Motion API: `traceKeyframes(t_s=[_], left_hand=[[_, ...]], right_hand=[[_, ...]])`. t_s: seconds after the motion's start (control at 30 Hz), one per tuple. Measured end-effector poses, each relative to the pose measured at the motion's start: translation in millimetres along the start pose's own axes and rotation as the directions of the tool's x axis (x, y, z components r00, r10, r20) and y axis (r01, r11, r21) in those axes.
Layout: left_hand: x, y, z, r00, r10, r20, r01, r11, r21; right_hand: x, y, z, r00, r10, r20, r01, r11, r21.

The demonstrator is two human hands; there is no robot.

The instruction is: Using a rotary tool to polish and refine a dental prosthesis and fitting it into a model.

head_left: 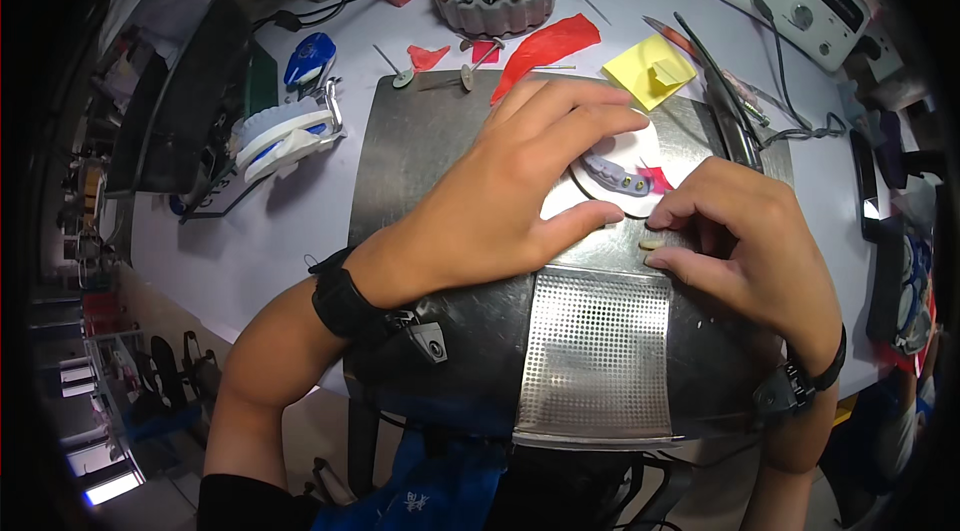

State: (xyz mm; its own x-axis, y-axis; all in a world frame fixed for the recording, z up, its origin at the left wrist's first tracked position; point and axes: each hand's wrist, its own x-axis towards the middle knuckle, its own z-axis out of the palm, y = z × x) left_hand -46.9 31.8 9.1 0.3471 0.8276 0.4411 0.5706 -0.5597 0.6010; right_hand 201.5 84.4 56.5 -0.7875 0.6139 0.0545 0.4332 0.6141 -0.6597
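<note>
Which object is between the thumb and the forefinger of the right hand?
In the head view, a small pale piece shows between the thumb and forefinger of the right hand; whether both touch it, I cannot tell.

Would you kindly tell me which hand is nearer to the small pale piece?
The right hand: its thumb and forefinger tips are beside the small pale piece. The left hand is farther off, up and left of it.

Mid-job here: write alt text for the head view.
A left hand spans a grey dental model on a white base; the right hand, thumb and forefinger parted, is at a small pale piece. Below is a metal board with a perforated panel; behind stands a tool holder.
</note>
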Motion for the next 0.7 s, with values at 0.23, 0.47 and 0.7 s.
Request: traceKeyframes(t_s=[0.23,0.47,0.7], left_hand=[[13,4,14,0.997,0.048,-0.060,-0.046,0.998,0.034],[14,13,24,0.988,-0.125,-0.088,0.113,0.986,-0.126],[13,11,7,0.972,0.091,-0.218,-0.093,0.996,0.004]], right_hand=[[0,15,-13,0.994,0.013,-0.111,-0.007,0.998,0.055],[-1,28,-15,0.965,0.224,-0.139,-0.137,0.875,0.464],[1,25,-5,0.965,0.252,-0.069,-0.168,0.801,0.575]])
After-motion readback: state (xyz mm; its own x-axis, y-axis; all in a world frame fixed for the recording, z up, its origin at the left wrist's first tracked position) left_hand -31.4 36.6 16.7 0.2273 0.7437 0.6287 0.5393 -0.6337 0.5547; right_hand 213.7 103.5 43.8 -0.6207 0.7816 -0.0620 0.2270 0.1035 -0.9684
